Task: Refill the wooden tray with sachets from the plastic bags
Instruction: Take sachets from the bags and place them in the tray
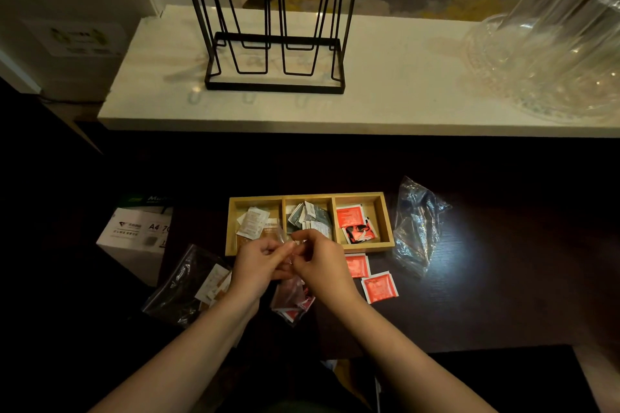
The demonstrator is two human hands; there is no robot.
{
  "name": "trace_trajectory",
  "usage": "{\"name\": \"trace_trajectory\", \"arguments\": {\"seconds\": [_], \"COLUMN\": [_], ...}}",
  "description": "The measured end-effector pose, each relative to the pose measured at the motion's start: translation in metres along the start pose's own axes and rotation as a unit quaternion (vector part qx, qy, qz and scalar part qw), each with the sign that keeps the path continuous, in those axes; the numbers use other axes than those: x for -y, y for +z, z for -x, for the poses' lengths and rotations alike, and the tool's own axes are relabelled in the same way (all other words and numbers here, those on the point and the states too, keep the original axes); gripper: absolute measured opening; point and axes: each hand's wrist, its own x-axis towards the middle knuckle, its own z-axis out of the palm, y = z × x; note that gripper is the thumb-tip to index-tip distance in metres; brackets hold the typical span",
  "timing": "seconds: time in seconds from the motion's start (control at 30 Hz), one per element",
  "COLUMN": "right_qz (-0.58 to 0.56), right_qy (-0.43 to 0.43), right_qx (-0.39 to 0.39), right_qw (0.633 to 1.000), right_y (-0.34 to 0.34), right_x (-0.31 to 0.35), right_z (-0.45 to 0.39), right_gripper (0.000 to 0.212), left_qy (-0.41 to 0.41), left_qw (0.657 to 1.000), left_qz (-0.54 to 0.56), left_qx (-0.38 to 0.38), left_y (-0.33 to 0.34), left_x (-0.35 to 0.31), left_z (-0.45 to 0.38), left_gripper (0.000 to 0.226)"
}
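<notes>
Left hand and right hand pinch a plastic bag of red sachets, blocking the wooden tray's near rim; an empty bag lies right, loose red sachets between.

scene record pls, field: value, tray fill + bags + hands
tray: wooden tray, three compartments
left compartment: pale sachets
middle compartment: grey-white sachets
right compartment: red sachets
loose on table: two red sachets
hands: left hand and right hand both pinch the top of a small clear bag
other bags: one with sachets at left, crumpled one right of tray
</notes>
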Motion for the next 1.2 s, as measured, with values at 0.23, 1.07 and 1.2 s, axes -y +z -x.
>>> {"name": "trace_trajectory", "arguments": {"seconds": [0.23, 1.07, 1.2], "right_qz": [-0.004, -0.125, 0.032], "right_qy": [0.017, 0.195, 0.073], "right_qx": [0.001, -0.032, -0.056], "right_qw": [1.000, 0.972, 0.995], "right_y": [-0.002, -0.029, -0.042], "right_x": [-0.001, -0.022, -0.025], "right_z": [-0.007, -0.016, -0.015], "right_gripper": [0.016, 0.012, 0.015], "left_qy": [0.012, 0.084, 0.100], "left_qw": [0.999, 0.929, 0.868], "left_qz": [-0.035, -0.357, -0.472], "left_qx": [0.023, 0.057, 0.115], "left_y": [0.000, -0.018, -0.036], "left_x": [0.002, -0.026, -0.049], "left_z": [0.001, 0.010, 0.013], "left_gripper": [0.015, 0.027, 0.020]}}
